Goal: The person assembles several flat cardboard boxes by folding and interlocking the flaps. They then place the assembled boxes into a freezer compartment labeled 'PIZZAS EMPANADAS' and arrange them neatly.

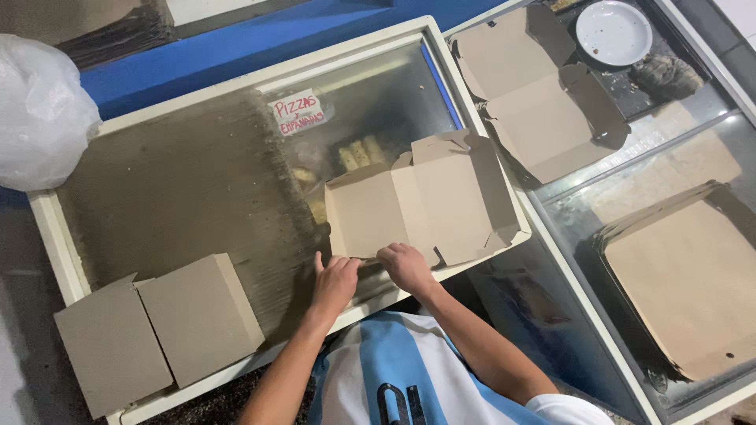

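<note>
Brown cardboard box (pixel 425 201) half-folded: we are pinching its 6 o'clock flap with left hand (pixel 335 282) and right hand (pixel 407 266); tucking looks due next.

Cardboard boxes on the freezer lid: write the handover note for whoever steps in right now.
Left hand: fingers on the near edge of the half-folded box, pressing a flap.
Right hand: gripping the same edge beside it.
Done: two closed boxes lie at the near left of the glass freezer lid.
Left: this box is open, sides partly raised; another unfolded box and a flat stack wait to the right.
</note>
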